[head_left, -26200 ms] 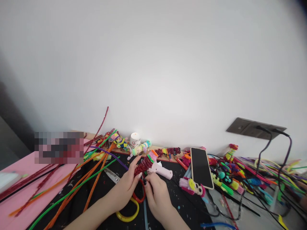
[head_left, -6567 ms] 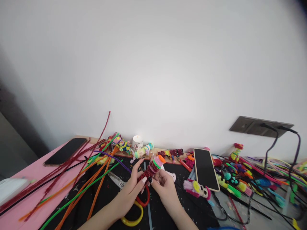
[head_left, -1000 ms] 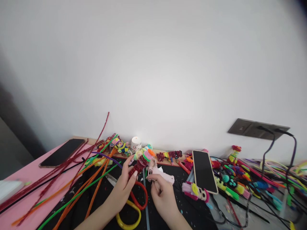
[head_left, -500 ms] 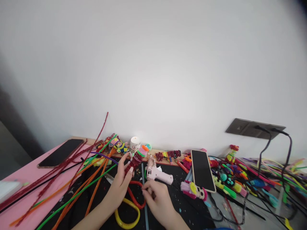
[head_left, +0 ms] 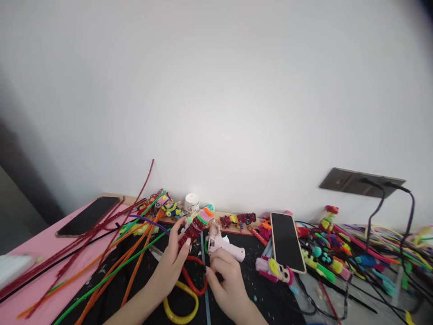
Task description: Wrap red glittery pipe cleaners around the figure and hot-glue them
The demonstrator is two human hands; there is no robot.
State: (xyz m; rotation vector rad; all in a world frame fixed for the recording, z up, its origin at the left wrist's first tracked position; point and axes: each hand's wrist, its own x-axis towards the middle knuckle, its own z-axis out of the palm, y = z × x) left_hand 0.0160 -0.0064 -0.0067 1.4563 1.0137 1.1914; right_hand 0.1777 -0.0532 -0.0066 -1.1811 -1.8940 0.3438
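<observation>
While the left grip (head_left: 172,262) pinches the red figure (head_left: 193,227) (tilted), the right grip (head_left: 225,277) lies below.

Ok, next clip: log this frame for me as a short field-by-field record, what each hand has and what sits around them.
left hand: left hand holds a red pipe-cleaner figure, tilted, its capped end pointing away from the person
right hand: right hand curled low over the black mat; whether it pinches anything is unclear
beside the hands: pink glue gun, scissors with red and yellow loops
left of mat: loose pipe cleaners, dark phone
right of mat: second phone, finished figures, cables
</observation>
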